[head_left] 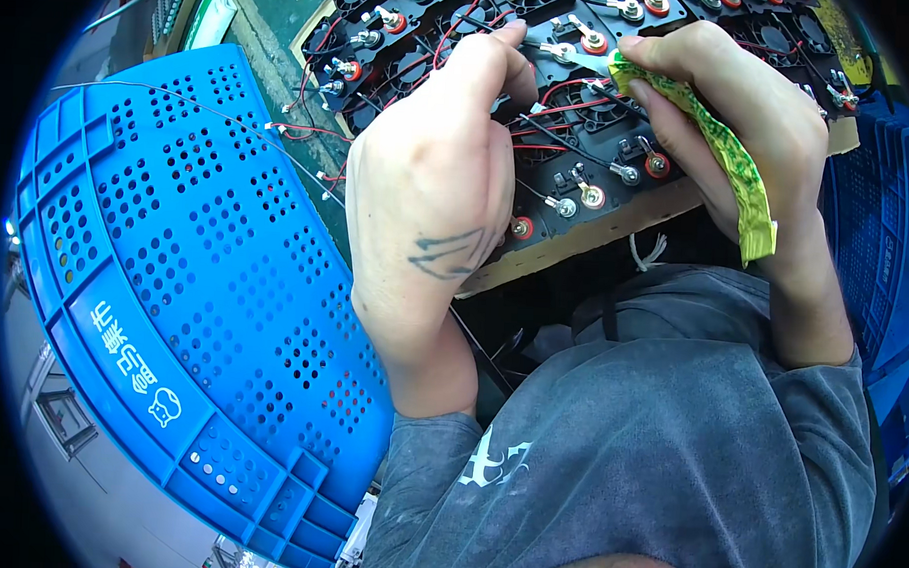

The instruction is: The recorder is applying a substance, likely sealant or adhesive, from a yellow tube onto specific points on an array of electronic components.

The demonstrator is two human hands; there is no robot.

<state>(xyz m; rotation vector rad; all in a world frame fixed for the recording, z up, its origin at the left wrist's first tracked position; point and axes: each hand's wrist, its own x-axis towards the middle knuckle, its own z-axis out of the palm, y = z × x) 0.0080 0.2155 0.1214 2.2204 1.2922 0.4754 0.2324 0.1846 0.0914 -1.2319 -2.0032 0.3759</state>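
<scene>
Black panels (617,205) with small fans (601,111), screw terminals and red and black wires lie in front of me. My left hand (433,173) reaches over them, thumb and forefinger pinched on a black wire that leads to a terminal (560,53). In my right hand (746,104) is a slim tool with a yellow-green patterned, wrapped handle (743,179). Its thin pale tip (587,61) points left, at that same terminal, and whether it touches cannot be told. The left hand's lower fingers are hidden behind its back.
A large blue perforated plastic crate (250,267) stands at my left, with a thin grey wire across its top. Another blue crate (878,189) is at the right edge. The panels rest on a brown board (566,246). Loose red wires with white plugs (280,128) hang at the left.
</scene>
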